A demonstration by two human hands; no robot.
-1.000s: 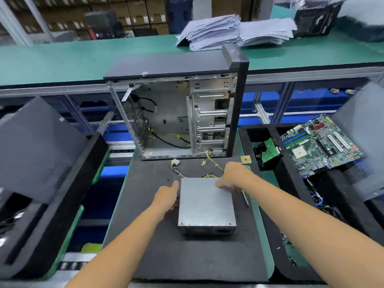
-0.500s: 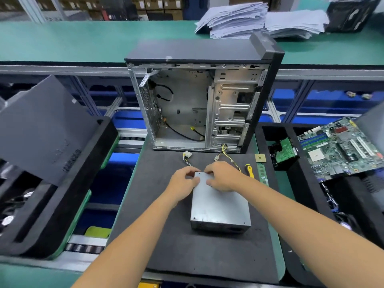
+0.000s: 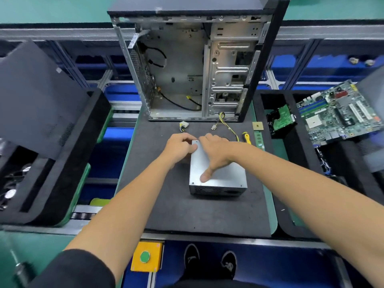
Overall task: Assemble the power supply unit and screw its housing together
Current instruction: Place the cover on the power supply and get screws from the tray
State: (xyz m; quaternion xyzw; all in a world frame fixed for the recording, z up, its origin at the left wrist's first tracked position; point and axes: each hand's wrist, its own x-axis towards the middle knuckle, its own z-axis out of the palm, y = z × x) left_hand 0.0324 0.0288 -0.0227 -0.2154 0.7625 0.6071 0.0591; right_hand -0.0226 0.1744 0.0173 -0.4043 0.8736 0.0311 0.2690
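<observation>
The power supply unit, a grey metal box with a vented front face, lies flat on the black foam mat. My left hand has its fingers curled against the unit's far left corner. My right hand lies across the lid, fingers bent over the far edge beside the left hand, thumb stretched back flat on the lid. The unit's yellow and black cables trail toward the open computer case. A yellow-handled screwdriver lies just right of the hands. Any screw under the fingers is hidden.
A white connector lies on the mat behind the hands. A small square chip and a memory stick sit at the mat's right edge. Right trays hold a motherboard and a drive. A dark side panel leans at left.
My left hand moved from the unit's left side onto its far left corner. My right hand slid left along the far edge and its thumb now stretches over the lid. The view tilted down.
</observation>
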